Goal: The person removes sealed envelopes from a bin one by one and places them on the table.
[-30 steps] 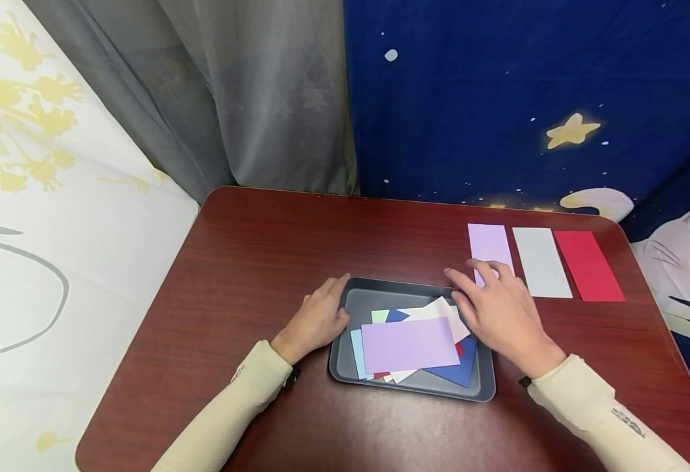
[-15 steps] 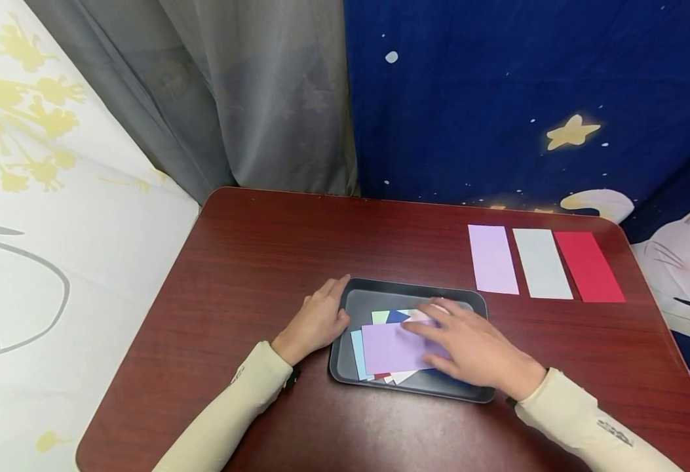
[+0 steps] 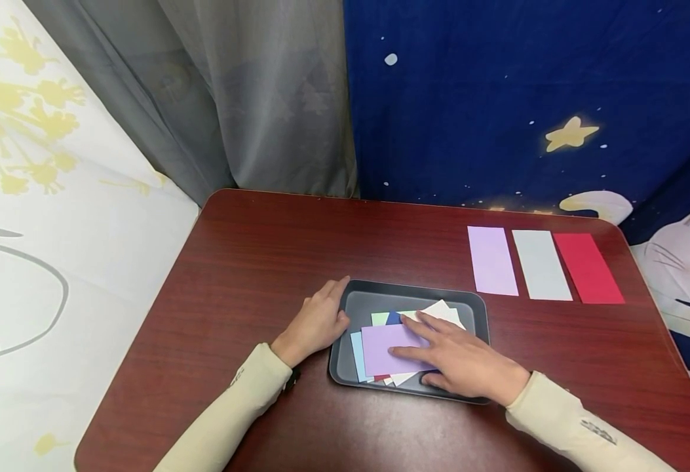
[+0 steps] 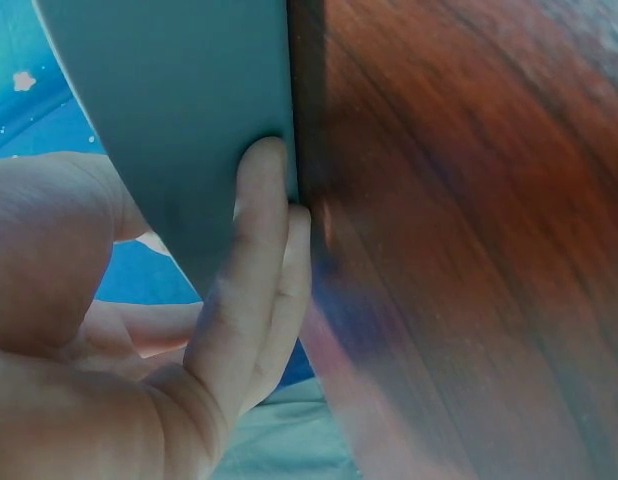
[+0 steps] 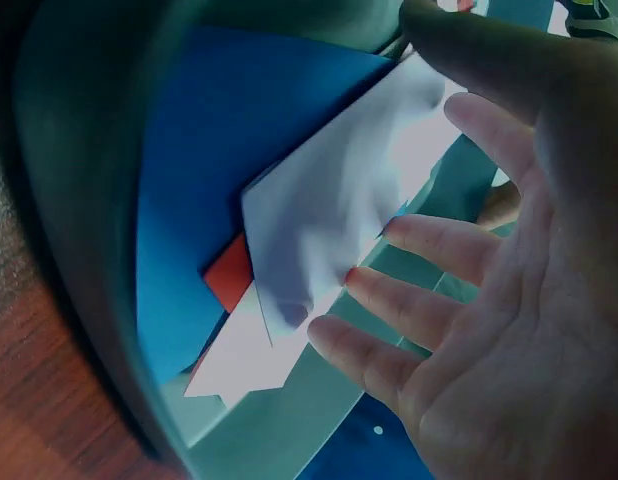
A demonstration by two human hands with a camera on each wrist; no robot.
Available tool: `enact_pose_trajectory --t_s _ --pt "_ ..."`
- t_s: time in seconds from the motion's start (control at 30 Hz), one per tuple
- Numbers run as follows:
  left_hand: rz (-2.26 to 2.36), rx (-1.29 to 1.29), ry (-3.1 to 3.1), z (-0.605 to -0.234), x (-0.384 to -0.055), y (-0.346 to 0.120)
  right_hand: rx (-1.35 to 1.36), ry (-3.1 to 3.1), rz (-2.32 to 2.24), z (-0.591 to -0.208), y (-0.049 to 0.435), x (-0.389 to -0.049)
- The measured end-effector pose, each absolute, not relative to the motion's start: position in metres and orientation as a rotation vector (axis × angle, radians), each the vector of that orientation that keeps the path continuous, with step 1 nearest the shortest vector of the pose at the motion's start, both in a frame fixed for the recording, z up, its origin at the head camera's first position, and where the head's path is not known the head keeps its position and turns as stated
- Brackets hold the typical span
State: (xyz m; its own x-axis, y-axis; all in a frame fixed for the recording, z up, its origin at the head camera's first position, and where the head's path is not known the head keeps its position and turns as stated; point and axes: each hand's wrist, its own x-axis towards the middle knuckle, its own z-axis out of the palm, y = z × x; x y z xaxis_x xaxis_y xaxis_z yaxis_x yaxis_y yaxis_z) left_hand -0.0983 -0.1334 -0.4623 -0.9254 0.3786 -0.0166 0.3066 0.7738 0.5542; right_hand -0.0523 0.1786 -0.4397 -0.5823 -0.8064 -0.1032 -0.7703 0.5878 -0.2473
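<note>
A dark grey tray [image 3: 359, 298] lies on the table with several loose paper cards in it. My left hand [image 3: 316, 321] holds the tray's left wall, fingers along the outside and thumb at the rim. On top of the pile is a purple card [image 3: 380, 347]. My right hand [image 3: 457, 357] is over it with fingers spread, fingertips at the card's upper face. Under the purple card, parts of a light blue card [image 3: 356, 367], a white card [image 3: 439, 309] and a green card [image 3: 379, 318] show. A dark blue card [image 5: 229, 150] and a red corner [image 5: 229, 275] appear in the right wrist view.
At the back right of the brown table [image 3: 250, 262], a lilac card [image 3: 492, 262], a pale grey card [image 3: 542, 265] and a red card [image 3: 589, 269] lie side by side. A grey curtain [image 3: 280, 98] and a blue starry curtain [image 3: 468, 98] hang behind the table.
My right hand has moved left from the tray's right rim onto the purple card. The left hand, tray and row of cards stay in place.
</note>
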Motion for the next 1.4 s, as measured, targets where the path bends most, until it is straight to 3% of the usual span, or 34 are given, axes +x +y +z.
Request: enact_pose_trajectory --t_s 0.77,1.4 --pt "0.832 0.547 2.847 -0.463 -0.098 -0.133 -1.390 2.715 -0.271 -0.437 0.181 -0.058" --pt "0.829 0.545 2.866 -0.463 -0.098 -0.132 -1.138 2.933 -0.211 -0.421 0.198 -0.059"
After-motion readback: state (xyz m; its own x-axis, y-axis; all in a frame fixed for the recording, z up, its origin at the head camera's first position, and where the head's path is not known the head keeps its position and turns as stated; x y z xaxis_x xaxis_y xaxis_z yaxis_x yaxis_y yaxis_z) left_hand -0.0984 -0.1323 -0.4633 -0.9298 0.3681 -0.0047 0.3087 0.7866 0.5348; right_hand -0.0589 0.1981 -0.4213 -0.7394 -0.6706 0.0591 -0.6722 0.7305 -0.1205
